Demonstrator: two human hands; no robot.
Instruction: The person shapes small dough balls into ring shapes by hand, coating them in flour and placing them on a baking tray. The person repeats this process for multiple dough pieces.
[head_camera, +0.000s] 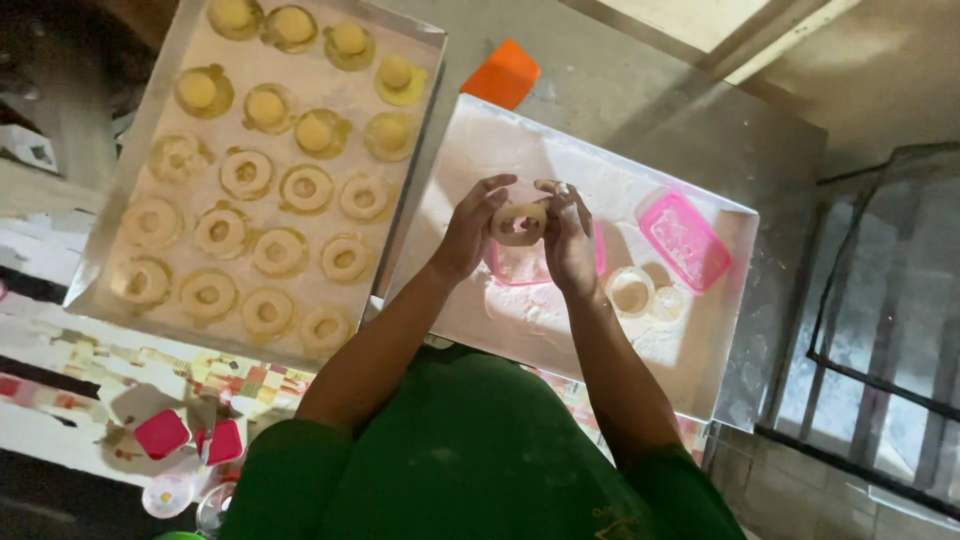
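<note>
Pale dough ring (518, 223) up in the air, pinched from both sides: left hand (468, 232) has its fingers curled on the ring's left edge, right hand (568, 240) grips the right edge. It hangs right over a pink tub (520, 265) on the floured tray (480, 140). Just beside on that tray, a pink lid (685, 240) and a round cutter (630, 291). Off to the left, a second tray (120, 180) carries rows of rings and dough balls. An orange scraper (505, 73) lies beyond, on the table.
</note>
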